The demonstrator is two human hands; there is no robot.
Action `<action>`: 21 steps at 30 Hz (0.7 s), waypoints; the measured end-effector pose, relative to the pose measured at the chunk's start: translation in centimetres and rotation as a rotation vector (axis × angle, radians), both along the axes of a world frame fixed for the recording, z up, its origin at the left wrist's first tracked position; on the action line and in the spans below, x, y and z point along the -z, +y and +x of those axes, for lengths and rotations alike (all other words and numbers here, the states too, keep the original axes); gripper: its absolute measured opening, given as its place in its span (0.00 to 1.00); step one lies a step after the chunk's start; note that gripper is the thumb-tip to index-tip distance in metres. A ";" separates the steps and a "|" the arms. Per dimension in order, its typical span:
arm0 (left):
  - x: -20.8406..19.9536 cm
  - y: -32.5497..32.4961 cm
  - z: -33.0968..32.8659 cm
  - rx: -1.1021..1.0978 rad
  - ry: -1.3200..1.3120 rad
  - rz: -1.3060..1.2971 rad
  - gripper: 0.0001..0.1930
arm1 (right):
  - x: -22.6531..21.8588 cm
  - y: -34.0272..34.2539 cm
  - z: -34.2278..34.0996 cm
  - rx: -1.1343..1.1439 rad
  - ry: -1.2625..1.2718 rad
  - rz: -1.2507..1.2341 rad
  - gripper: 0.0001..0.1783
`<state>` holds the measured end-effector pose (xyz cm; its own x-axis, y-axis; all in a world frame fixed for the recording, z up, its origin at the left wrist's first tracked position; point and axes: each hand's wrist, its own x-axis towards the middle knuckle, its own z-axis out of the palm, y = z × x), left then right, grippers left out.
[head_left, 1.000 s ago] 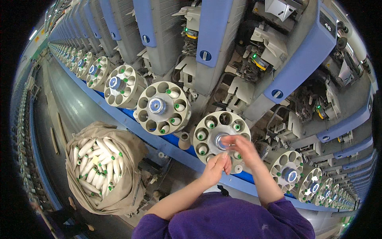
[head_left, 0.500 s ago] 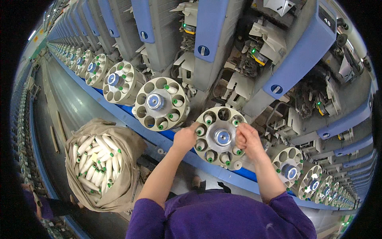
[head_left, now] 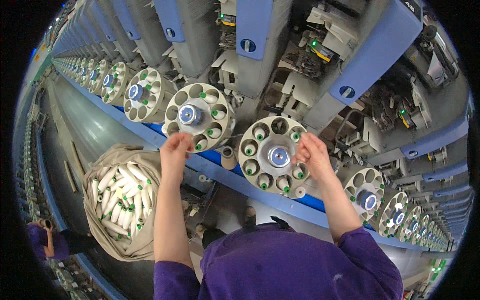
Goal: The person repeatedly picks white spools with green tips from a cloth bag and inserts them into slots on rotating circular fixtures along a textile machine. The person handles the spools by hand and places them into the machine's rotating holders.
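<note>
My left hand (head_left: 176,152) is closed in a pinch at the lower left of a round cream bobbin magazine (head_left: 172,114); what its fingers hold, if anything, is too fine to make out. At the right rim of the nearest magazine (head_left: 254,172), my right hand (head_left: 314,157) has its fingers curled together, their contents also unclear. White yarn bobbins with green tips, such as this bobbin (head_left: 249,148), stand in most pockets around that magazine's blue-and-silver hub (head_left: 278,156). The left magazine holds several bobbins along its right side.
A cloth sack (head_left: 107,245) full of white yarn bobbins (head_left: 120,215) stands at my left. More magazines (head_left: 363,190) line the blue machine rail (head_left: 260,200) both ways. Tall blue-and-grey machine units (head_left: 252,50) rise behind them. Another person (head_left: 47,240) is at the far left.
My left hand has moved left, from the nearest magazine's left rim to beside the neighbouring magazine. My right hand stays by the nearest magazine's right rim. The view has shifted slightly.
</note>
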<state>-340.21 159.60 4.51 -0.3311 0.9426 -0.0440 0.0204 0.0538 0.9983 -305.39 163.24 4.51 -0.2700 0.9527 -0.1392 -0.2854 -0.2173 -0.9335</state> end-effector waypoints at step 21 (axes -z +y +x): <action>10.0 -8.0 13.3 0.256 0.453 0.107 0.09 | 8.5 -4.5 -5.0 -0.620 -1.689 0.310 0.17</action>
